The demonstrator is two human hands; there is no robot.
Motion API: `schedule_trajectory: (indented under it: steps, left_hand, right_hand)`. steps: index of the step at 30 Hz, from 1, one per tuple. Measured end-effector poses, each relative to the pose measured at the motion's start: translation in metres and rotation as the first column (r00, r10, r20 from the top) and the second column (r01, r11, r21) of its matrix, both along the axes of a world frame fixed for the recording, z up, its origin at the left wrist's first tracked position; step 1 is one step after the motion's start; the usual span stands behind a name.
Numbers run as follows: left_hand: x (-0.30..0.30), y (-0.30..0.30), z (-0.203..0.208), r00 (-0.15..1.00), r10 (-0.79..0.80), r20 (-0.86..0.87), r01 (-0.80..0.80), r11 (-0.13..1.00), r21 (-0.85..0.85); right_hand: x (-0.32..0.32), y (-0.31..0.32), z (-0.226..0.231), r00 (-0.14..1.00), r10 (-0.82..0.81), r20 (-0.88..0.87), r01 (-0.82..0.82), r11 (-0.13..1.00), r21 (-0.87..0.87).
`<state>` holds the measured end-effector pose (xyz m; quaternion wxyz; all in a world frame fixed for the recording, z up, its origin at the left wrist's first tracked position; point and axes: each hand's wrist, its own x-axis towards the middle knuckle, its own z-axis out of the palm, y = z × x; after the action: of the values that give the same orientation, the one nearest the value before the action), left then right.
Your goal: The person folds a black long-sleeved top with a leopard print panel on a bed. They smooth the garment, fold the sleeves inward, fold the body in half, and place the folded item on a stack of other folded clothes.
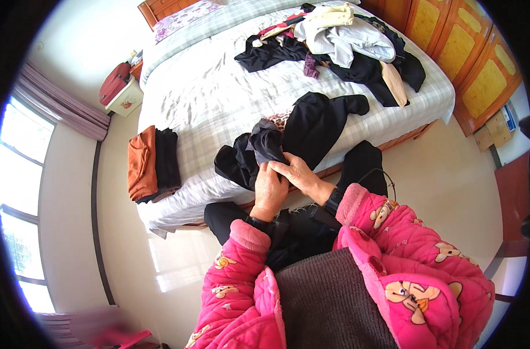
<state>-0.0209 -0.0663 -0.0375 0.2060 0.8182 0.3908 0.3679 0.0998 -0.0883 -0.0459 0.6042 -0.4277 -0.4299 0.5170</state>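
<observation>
At the near edge of the bed, my left hand (269, 191) and my right hand (301, 175) are close together, fingers closed on a bunched part of a black garment (314, 125). A dark grey piece of cloth (266, 141) shows just beyond my fingertips, and a patch of leopard-print fabric (279, 120) lies behind it. One long black part of the garment stretches away to the right on the sheet; another bunched part lies to the left. Whether it is trousers or a top, I cannot tell.
A folded stack of clothes, orange (141, 166) and black, sits at the bed's left corner. A loose heap of clothes (340, 43) covers the far right of the bed (201, 87). Wooden wardrobe doors (466, 58) stand right; a red bag (115, 82) rests at the left.
</observation>
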Motion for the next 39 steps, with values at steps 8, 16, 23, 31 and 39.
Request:
schedule_trajectory:
  steps: [8,16,23,31,39]
  left_hand:
    - [-0.021,0.01,-0.022,0.967,0.051,0.249,0.1,0.824,-0.557]
    - [-0.036,0.013,0.002,0.975,0.069,0.213,-0.013,0.967,-0.254]
    - [-0.034,0.043,0.083,0.945,0.02,0.326,0.068,0.964,-0.257]
    - [-0.015,0.027,0.106,0.841,-0.067,0.536,0.353,0.82,-0.451]
    - [0.051,0.019,0.103,0.877,-0.039,0.478,0.053,0.998,-0.016]
  right_hand:
    - [0.049,0.018,0.014,0.876,-0.223,-0.428,0.178,0.974,-0.143]
    - [0.125,0.053,0.232,0.979,-0.027,-0.201,0.091,0.945,0.315]
    - [0.129,0.075,0.382,0.992,0.052,-0.116,0.009,0.884,0.468]
    - [0.115,0.071,0.447,0.99,0.11,-0.086,-0.05,0.854,0.517]
    - [0.106,0.056,0.458,0.987,0.114,-0.117,-0.024,0.811,0.584]
